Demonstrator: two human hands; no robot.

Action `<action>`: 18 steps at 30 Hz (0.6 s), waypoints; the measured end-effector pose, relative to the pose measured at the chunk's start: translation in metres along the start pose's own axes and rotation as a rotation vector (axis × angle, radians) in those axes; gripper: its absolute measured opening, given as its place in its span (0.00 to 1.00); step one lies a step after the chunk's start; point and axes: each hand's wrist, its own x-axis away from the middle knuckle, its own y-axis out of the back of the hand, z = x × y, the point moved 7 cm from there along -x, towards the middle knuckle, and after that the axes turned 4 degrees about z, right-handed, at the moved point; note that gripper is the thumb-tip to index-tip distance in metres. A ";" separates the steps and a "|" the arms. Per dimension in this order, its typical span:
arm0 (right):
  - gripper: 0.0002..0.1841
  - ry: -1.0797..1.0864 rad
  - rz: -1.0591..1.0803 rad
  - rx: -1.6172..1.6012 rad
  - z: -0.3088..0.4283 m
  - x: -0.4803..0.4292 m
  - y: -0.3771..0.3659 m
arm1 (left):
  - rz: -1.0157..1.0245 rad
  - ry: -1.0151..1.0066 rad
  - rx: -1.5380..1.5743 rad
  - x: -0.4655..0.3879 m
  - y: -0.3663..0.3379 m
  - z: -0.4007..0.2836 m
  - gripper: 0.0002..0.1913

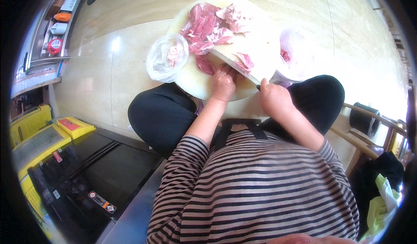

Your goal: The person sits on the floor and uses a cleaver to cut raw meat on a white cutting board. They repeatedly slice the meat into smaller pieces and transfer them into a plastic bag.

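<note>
My right hand [276, 99] grips the dark handle of a kitchen knife [233, 64]. Its long blade slants up and left across a round, pale cutting board [195, 79]. Against the near side of the blade is my left hand [224, 84], its fingers bent down; what lies under the fingertips is hidden. A slice of raw red meat [205, 65] rests just left of those fingers. Beyond the blade lies a small piece of meat with pale fat [245, 62]. Large chunks of raw meat [202, 24] and a pale, fatty lump [237, 18] are heaped at the board's far side.
A clear plastic bag [156, 65] with pale diced pieces stands at the board's left edge. On the right, another bag-lined container [294, 60] holds red bits. Wooden rails [356, 144] stand at right. A black-topped appliance [107, 169] with yellow parts is on the left.
</note>
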 end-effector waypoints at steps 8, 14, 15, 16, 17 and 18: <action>0.08 -0.057 -0.127 -0.096 -0.031 0.023 0.019 | -0.059 0.059 0.066 -0.006 0.016 -0.010 0.10; 0.04 0.035 -0.084 0.004 -0.010 0.031 0.022 | -0.085 -0.008 0.055 0.010 0.002 0.005 0.10; 0.04 0.026 -0.068 0.012 -0.008 0.032 0.019 | -0.079 -0.016 0.069 0.009 0.002 0.004 0.11; 0.04 0.018 -0.050 0.019 -0.007 0.031 0.018 | -0.077 -0.021 0.065 0.008 0.003 0.003 0.11; 0.04 0.011 -0.032 0.027 -0.006 0.031 0.017 | -0.076 -0.024 0.060 0.007 0.003 0.001 0.11; 0.04 0.024 -0.023 0.026 -0.004 0.029 0.017 | -0.071 -0.025 0.056 0.006 0.003 -0.001 0.11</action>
